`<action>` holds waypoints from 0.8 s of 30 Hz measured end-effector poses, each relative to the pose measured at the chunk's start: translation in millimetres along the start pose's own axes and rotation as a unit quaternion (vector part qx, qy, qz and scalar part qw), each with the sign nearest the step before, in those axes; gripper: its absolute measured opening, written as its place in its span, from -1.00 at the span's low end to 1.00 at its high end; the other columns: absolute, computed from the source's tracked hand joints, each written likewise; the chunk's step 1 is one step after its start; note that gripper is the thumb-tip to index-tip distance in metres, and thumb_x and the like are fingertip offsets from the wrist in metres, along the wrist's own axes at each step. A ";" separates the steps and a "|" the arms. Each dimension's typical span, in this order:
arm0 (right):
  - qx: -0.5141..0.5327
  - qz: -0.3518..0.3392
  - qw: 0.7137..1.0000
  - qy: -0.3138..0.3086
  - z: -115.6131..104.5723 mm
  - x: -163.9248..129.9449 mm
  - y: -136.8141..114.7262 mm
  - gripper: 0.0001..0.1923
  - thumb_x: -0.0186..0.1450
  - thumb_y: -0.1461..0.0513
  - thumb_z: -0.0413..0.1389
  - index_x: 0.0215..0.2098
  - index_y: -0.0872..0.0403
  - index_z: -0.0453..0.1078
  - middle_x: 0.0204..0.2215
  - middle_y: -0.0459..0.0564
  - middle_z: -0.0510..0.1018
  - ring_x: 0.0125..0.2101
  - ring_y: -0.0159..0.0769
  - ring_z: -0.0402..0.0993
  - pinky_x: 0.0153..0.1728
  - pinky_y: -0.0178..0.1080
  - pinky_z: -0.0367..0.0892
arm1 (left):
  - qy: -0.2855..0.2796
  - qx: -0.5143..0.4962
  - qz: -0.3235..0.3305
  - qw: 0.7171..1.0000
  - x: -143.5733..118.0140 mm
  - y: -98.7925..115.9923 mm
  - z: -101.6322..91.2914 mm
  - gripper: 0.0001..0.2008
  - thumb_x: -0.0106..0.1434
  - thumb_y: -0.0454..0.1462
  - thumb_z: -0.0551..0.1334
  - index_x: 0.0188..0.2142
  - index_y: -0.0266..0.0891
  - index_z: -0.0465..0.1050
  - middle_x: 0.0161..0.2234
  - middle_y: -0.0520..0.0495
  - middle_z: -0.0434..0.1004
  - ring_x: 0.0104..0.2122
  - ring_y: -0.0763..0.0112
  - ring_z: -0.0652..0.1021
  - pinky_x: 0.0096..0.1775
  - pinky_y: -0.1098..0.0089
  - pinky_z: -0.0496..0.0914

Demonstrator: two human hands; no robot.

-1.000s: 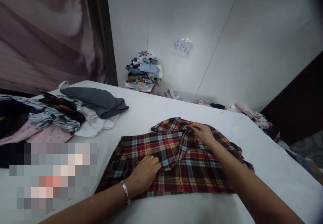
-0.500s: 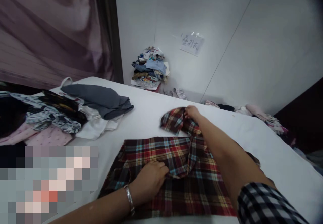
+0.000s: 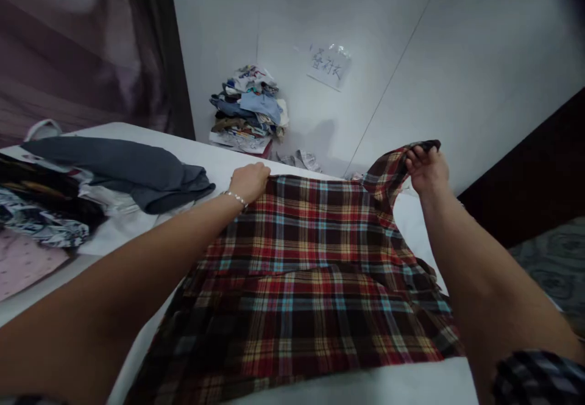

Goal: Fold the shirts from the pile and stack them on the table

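A red, black, yellow and light-blue plaid shirt (image 3: 315, 228) spreads across the white table, its near part lying flat and its far part lifted. At the shirt's far left corner, my left hand (image 3: 250, 183) is closed on the cloth, a bracelet at its wrist. Higher up and to the right, my right hand (image 3: 427, 167) grips another part of the shirt, which looks like a sleeve or cuff, raised above the table. The fabric stretches between both hands. My fingertips are partly hidden by cloth.
To the left on the white table (image 3: 361, 387) lie a dark grey garment (image 3: 132, 167), a black-and-white patterned cloth (image 3: 41, 219) and a pink dotted cloth (image 3: 27, 259). Against the wall stands a stack of folded clothes (image 3: 249, 109). A handwritten paper sign (image 3: 329, 67) hangs above.
My left hand has gone from the middle of the shirt to its far left corner and lifted it. My right hand has moved right and up with its piece of cloth.
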State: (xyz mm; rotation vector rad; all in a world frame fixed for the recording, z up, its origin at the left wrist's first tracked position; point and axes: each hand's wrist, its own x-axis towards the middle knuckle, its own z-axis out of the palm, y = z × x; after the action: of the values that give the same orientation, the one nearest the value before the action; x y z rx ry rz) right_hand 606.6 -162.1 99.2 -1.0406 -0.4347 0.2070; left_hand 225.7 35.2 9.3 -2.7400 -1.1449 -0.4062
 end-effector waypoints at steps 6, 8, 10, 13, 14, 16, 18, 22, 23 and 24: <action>0.017 0.007 0.999 -0.041 -55.9 -1.9 3.6 -0.84 0.38 0.15 -0.04 -0.30 0.01 0.31 -0.46 -0.14 0.55 -0.41 -0.36 0.53 -0.40 -0.29 0.37 | -0.014 0.019 0.016 1.000 25.7 4.4 21.4 -0.67 0.28 -0.39 -0.03 -0.14 -0.32 0.49 -0.14 -0.30 0.50 -0.11 0.14 0.51 -0.22 0.28 0.34; 0.016 0.011 0.998 -0.056 -67.9 -7.3 7.1 -0.86 0.34 0.14 0.01 -0.32 0.01 0.33 -0.46 -0.14 0.55 -0.39 -0.33 0.54 -0.39 -0.26 0.37 | -0.019 0.016 0.016 1.000 18.9 4.5 25.8 -0.67 0.27 -0.39 -0.03 -0.15 -0.32 0.49 -0.15 -0.29 0.50 -0.11 0.15 0.50 -0.22 0.28 0.35; 0.018 0.018 0.998 -0.066 -75.4 -18.3 6.6 -0.87 0.31 0.14 0.05 -0.34 0.01 0.33 -0.45 -0.14 0.56 -0.38 -0.32 0.54 -0.38 -0.26 0.38 | -0.018 0.015 0.023 0.999 8.7 2.4 27.1 -0.68 0.26 -0.40 -0.02 -0.16 -0.31 0.49 -0.16 -0.27 0.50 -0.12 0.16 0.50 -0.22 0.28 0.35; 0.026 0.022 0.998 -0.060 -82.6 -47.2 -5.7 -0.87 0.30 0.15 0.06 -0.38 0.02 0.33 -0.45 -0.14 0.57 -0.37 -0.32 0.55 -0.39 -0.27 0.38 | -0.001 -0.004 0.048 0.999 -10.7 -2.5 22.1 -0.69 0.24 -0.39 0.00 -0.18 -0.29 0.49 -0.18 -0.24 0.50 -0.14 0.18 0.50 -0.17 0.27 0.35; 0.027 0.021 0.998 -0.053 -85.9 -60.2 -12.8 -0.87 0.29 0.16 0.07 -0.39 0.02 0.33 -0.46 -0.13 0.57 -0.38 -0.31 0.56 -0.40 -0.28 0.37 | 0.009 -0.016 0.061 0.998 -18.7 -3.7 18.4 -0.70 0.24 -0.39 0.01 -0.19 -0.28 0.49 -0.19 -0.22 0.50 -0.14 0.20 0.50 -0.15 0.28 0.35; 0.025 0.012 0.999 -0.036 -96.5 -90.7 -29.4 -0.89 0.25 0.16 0.12 -0.40 0.00 0.35 -0.47 -0.13 0.56 -0.40 -0.31 0.56 -0.44 -0.29 0.35 | 0.030 -0.044 0.090 0.994 -38.7 -4.6 8.8 -0.72 0.24 -0.38 0.01 -0.22 -0.27 0.49 -0.21 -0.20 0.49 -0.15 0.21 0.48 -0.13 0.28 0.34; 0.019 0.002 0.999 -0.026 -114.5 -126.8 -46.0 -0.89 0.18 0.14 0.20 -0.41 -0.02 0.39 -0.48 -0.12 0.56 -0.42 -0.30 0.56 -0.48 -0.30 0.34 | 0.043 -0.069 0.124 0.989 -66.1 -2.7 -1.2 -0.74 0.25 -0.37 0.01 -0.24 -0.26 0.48 -0.24 -0.18 0.49 -0.18 0.22 0.47 -0.13 0.27 0.34; -0.034 -0.004 0.999 -0.007 -168.7 -204.8 -61.6 -0.87 0.09 0.09 0.26 -0.47 -0.07 0.46 -0.47 -0.07 0.52 -0.42 -0.27 0.54 -0.52 -0.25 0.35 | 0.016 -0.116 0.206 0.972 -140.8 6.0 -3.5 -0.73 0.28 -0.39 0.01 -0.21 -0.23 0.48 -0.29 -0.12 0.48 -0.27 0.27 0.44 -0.19 0.29 0.32; -0.056 0.003 0.998 0.003 -183.4 -222.2 -60.2 -0.86 0.09 0.07 0.25 -0.48 -0.06 0.47 -0.48 -0.04 0.50 -0.44 -0.26 0.52 -0.54 -0.23 0.35 | -0.001 -0.129 0.227 0.965 -160.3 8.4 1.4 -0.72 0.28 -0.40 0.01 -0.21 -0.22 0.48 -0.28 -0.10 0.48 -0.28 0.29 0.44 -0.20 0.30 0.31; -0.075 0.018 0.997 0.016 -197.2 -237.5 -57.0 -0.84 0.09 0.06 0.23 -0.51 -0.05 0.48 -0.49 -0.02 0.49 -0.47 -0.25 0.50 -0.56 -0.21 0.34 | -0.018 -0.137 0.238 0.961 -178.4 10.6 7.8 -0.72 0.28 -0.41 0.01 -0.23 -0.21 0.48 -0.28 -0.09 0.48 -0.29 0.31 0.44 -0.21 0.31 0.31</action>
State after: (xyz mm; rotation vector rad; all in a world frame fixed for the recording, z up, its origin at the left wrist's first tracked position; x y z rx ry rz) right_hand 478.7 -432.8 4.5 -1.1973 -0.4081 0.1912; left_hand 114.7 -90.8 -52.3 -3.1381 -0.4226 -0.4763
